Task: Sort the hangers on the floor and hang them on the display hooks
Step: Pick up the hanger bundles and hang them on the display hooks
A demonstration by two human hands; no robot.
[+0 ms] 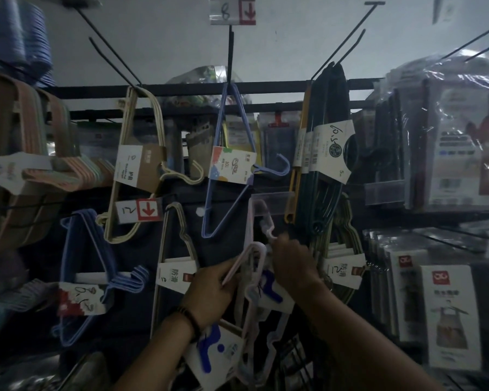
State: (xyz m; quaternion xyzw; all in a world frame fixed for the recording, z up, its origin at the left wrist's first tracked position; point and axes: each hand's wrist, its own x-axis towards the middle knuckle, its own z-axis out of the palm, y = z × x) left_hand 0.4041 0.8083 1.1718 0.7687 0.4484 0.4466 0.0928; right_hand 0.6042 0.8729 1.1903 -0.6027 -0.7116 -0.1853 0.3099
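Pink, and pale at that: the hangers (244, 259) now being dealt with are a bundle held together by a white-and-blue card label (215, 351). The left hand (209, 292) has its fingers (223, 270) curled round one sloping arm of the bundle. The right hand (291, 263) is closed round the neck just under the bundle's top hook (268, 231). Its fingertips are turned away, so I cannot tell how tightly they pinch.

Just above the right fingers sits a clear plastic tag holder (271, 197). It looks like the tip of a display hook, though the rod behind it is lost in the dark. The pink top hook is close under it, but I cannot tell whether it is over the rod yet, so I judge this bundle to be in the middle of being hung.

Much of the display looks filled already. Well above the left fingers hang cream hangers (139, 165) and blue hangers (232, 167), and above the right fingers a dark green set (331, 108). At the level of the hands, a second blue bundle (79, 300) and a grey-beige one (175, 273) hang beyond the left fingers, and a greenish pack (342, 270) hangs just past the right fingers. Each colour keeps to its own hook, so the sorting seems well advanced.

The floor is out of view, so how many hangers remain there cannot be told.
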